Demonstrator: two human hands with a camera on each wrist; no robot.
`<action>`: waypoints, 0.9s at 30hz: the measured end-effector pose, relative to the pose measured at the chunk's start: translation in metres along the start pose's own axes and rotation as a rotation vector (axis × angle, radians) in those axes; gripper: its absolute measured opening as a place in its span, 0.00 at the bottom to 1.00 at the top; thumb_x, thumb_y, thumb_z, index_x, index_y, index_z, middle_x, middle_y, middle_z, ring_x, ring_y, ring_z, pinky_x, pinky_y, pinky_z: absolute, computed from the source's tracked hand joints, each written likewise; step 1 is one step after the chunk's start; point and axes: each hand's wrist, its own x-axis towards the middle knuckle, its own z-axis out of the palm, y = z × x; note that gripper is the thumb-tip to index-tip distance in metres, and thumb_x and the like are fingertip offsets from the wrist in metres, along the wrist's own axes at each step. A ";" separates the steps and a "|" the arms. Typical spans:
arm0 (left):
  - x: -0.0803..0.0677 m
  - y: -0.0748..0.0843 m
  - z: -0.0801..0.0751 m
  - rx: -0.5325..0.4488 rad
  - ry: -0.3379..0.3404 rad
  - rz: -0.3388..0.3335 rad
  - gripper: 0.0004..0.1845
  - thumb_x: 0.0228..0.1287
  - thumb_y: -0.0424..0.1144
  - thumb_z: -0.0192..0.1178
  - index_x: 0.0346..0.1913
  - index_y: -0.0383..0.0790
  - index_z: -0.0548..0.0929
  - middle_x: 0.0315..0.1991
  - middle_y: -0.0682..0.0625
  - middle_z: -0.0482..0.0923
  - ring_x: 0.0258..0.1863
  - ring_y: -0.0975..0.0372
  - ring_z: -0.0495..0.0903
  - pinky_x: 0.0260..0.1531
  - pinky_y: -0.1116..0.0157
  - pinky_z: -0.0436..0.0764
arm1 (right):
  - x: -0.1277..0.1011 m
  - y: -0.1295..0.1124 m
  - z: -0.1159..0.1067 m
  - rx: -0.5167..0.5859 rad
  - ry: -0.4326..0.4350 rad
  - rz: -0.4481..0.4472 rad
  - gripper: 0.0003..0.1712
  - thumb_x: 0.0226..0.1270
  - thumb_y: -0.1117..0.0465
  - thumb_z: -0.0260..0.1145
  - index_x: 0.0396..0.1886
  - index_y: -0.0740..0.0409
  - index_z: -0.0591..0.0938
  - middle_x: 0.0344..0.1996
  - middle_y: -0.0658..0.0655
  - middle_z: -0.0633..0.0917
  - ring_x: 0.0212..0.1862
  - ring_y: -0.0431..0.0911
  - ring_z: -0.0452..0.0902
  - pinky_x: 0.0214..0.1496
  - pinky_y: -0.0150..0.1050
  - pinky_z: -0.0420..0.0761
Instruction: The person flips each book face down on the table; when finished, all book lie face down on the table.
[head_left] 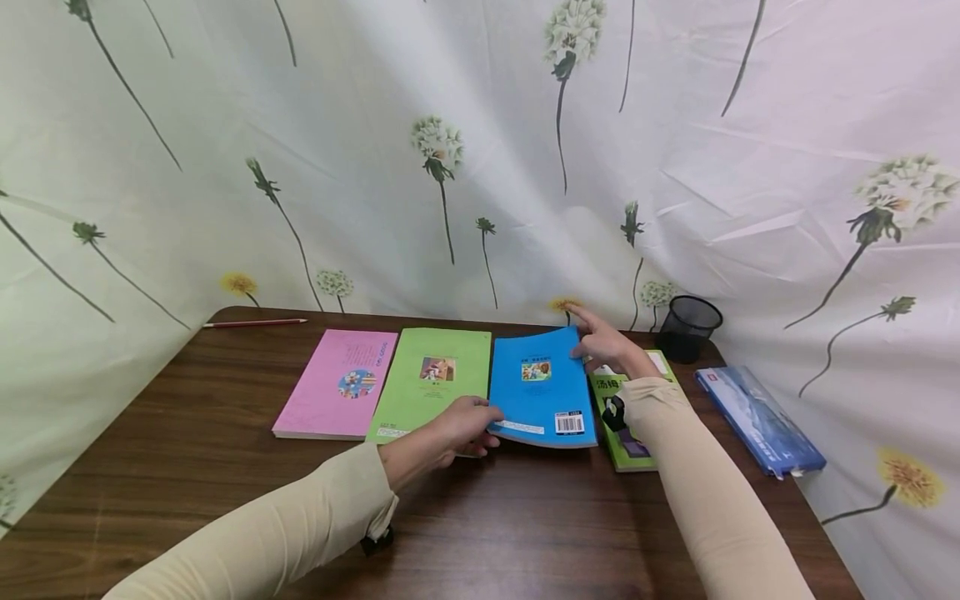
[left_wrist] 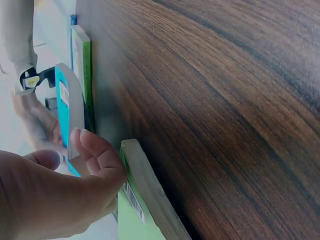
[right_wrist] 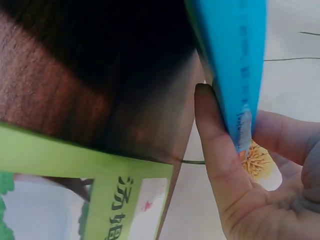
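Observation:
A blue book (head_left: 525,404), its barcode side up, is held by both hands just above the table. My left hand (head_left: 465,423) pinches its near left corner between thumb and fingers, close over the corner of a light green book (head_left: 408,400). At the far right corner, my right hand (head_left: 606,346) grips the blue book's spine (right_wrist: 242,85) between thumb and fingers. Under the right wrist lies another green book (head_left: 630,457) with large dark characters, partly hidden by the arm. In the left wrist view, the blue book's page edge (left_wrist: 76,107) curves slightly.
To the left lies a pink book (head_left: 322,400), beside the light green one. A red pencil (head_left: 255,322) lies along the back edge. At the right are a black mesh pen holder (head_left: 686,329) and a blue box (head_left: 761,421). Patterned fabric (head_left: 495,167) hangs behind the wooden table (head_left: 525,525).

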 end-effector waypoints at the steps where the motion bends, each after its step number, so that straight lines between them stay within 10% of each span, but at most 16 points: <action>1: 0.000 0.000 0.000 0.001 0.001 -0.002 0.31 0.73 0.40 0.54 0.73 0.28 0.62 0.46 0.40 0.80 0.28 0.62 0.79 0.27 0.69 0.82 | 0.000 0.001 0.001 -0.008 0.004 0.004 0.54 0.66 0.77 0.56 0.82 0.39 0.45 0.80 0.68 0.46 0.62 0.66 0.73 0.42 0.48 0.87; 8: 0.001 -0.001 -0.001 0.007 -0.010 -0.010 0.34 0.72 0.40 0.55 0.75 0.31 0.59 0.56 0.38 0.78 0.32 0.60 0.83 0.26 0.68 0.81 | 0.005 0.010 0.005 -0.023 0.010 0.030 0.54 0.69 0.77 0.56 0.82 0.38 0.41 0.80 0.67 0.43 0.72 0.71 0.61 0.55 0.60 0.82; 27: -0.005 0.002 0.004 0.070 -0.007 0.030 0.36 0.70 0.40 0.56 0.76 0.33 0.56 0.64 0.36 0.73 0.41 0.53 0.85 0.32 0.61 0.85 | 0.010 0.012 0.012 -0.244 0.054 0.079 0.50 0.71 0.69 0.57 0.83 0.44 0.40 0.79 0.70 0.49 0.70 0.70 0.65 0.52 0.54 0.85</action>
